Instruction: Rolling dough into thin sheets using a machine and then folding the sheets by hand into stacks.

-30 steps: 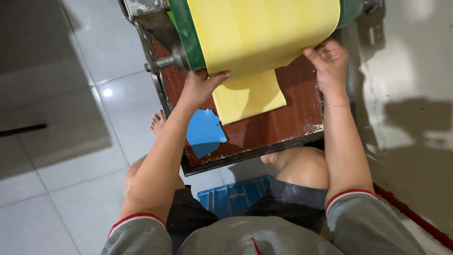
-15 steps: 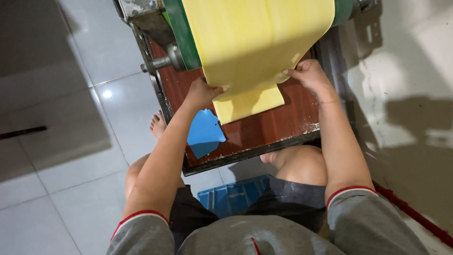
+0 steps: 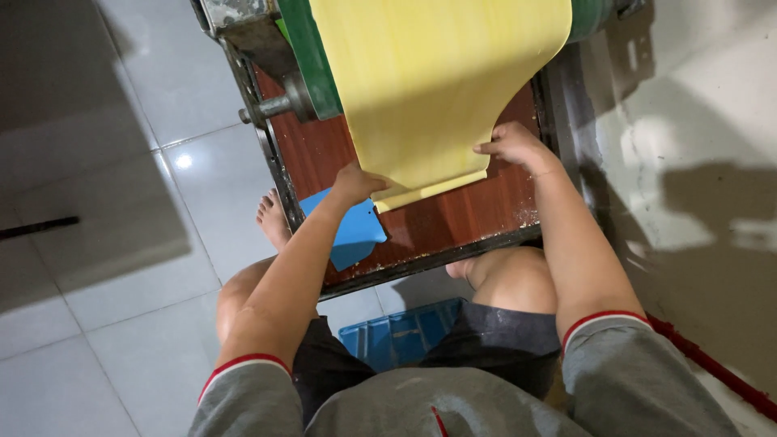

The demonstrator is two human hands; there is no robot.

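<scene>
A thin dark strip point(image 3: 36, 227) lies on the pale tiled floor point(image 3: 121, 202), well off to the left of both hands. Nearer in, a bare foot point(image 3: 273, 218) rests on the tiles just left of the left hand, beside the metal frame and shaft point(image 3: 271, 105) of a machine with a green roller point(image 3: 312, 57). The left hand point(image 3: 356, 182) is curled around the lower left edge of a wide yellow sheet point(image 3: 437, 81) that hangs down from the roller; the fingers are tucked under the sheet and out of sight, the thumb on top. Just below this hand a blue plastic scraper point(image 3: 352, 235) lies flat on the reddish-brown wooden counter point(image 3: 461, 214). The sheet's bottom edge curls onto the counter between the two hands. The right hand point(image 3: 510, 146) pinches the sheet's lower right edge, fingers bent and closed against it. Below the hands, between the person's bare knees, a blue plastic crate point(image 3: 401, 332) sits on the floor. To the right of the right hand runs a grey stained wall point(image 3: 688, 162), with a red strip point(image 3: 712, 364) along its foot.
</scene>
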